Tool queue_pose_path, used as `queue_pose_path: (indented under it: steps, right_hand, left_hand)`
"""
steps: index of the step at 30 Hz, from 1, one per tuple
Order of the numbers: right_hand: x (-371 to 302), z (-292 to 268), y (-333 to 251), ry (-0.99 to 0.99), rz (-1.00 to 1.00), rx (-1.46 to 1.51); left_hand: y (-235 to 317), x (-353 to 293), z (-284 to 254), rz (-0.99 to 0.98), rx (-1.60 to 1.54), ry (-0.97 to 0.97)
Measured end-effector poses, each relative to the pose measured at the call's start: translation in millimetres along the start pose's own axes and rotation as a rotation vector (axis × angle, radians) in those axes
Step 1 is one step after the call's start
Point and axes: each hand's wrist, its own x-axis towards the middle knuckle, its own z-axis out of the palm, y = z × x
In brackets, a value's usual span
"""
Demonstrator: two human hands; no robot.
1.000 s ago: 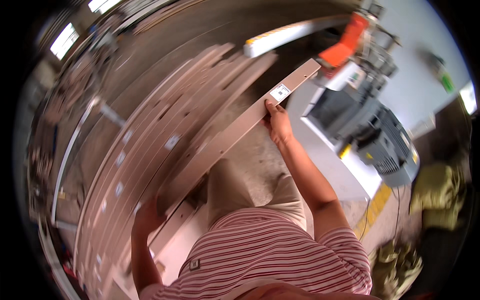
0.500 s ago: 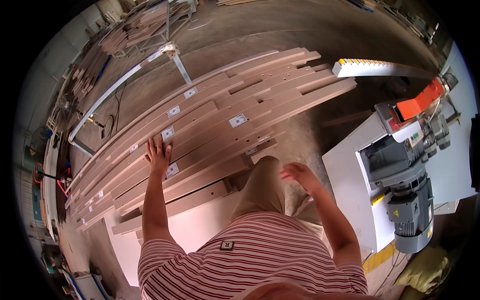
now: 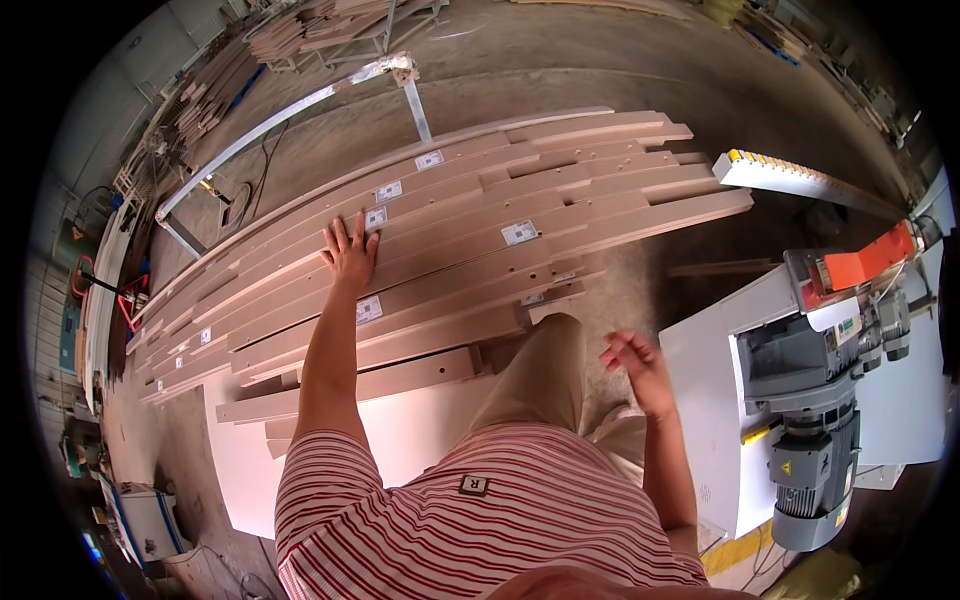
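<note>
Long brown boards [image 3: 440, 240] with drilled holes lie side by side in a wide, staggered stack before me. My left hand [image 3: 350, 258] rests on their upper faces, fingers spread, beside a white paper label [image 3: 376, 217]. More labels, including one white label [image 3: 519, 233] to the right and another label [image 3: 369, 309] near my left wrist, are stuck on the boards. Held in the air right of my knee, my right hand [image 3: 642, 378] has its fingers loosely bent and partly apart. Nothing shows in it.
A white machine [image 3: 705, 350] with a grey motor [image 3: 815, 430] and an orange guard [image 3: 868, 262] stands close on my right. A white beam with yellow-edged rollers [image 3: 800, 180] extends beyond the boards. Behind the stack rises a metal frame [image 3: 280, 125]. A white panel [image 3: 420, 425] lies nearest me.
The view has shifted, so the boards appear higher and farther right. My left hand stays by the same label. My right hand has moved right and back from my knee, its fingers now pointing more upward.
</note>
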Motion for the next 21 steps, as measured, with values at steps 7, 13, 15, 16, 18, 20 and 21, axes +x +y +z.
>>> queue_pose_path:
  steps: [7,13,15,16,18,20,21]
  right_hand:
    - [-59,75,-184,-0.585,-0.812,0.403]
    - [-91,108,-183,-0.597,-1.121,0.574]
    - [-89,85,-195,-0.813,-1.039,0.525]
    - [-89,81,-197,-0.842,-1.032,0.508]
    - [-89,75,-181,-0.813,-1.144,0.469]
    - [-89,76,-180,-0.746,-1.216,0.468]
    - [-91,79,-188,-0.732,-1.164,0.506]
  left_hand:
    - [15,-12,-4,0.011,0.012,0.101]
    - [12,-8,-1,0.031,0.012,0.147]
    - [14,-10,-5,0.019,0.007,0.136]
    - [13,-12,-7,0.013,0.011,0.131]
    - [16,-14,-12,0.001,0.011,0.125]
    - [18,-11,-12,-0.003,-0.006,0.127]
    - [12,-13,-11,-0.016,-0.004,0.125]
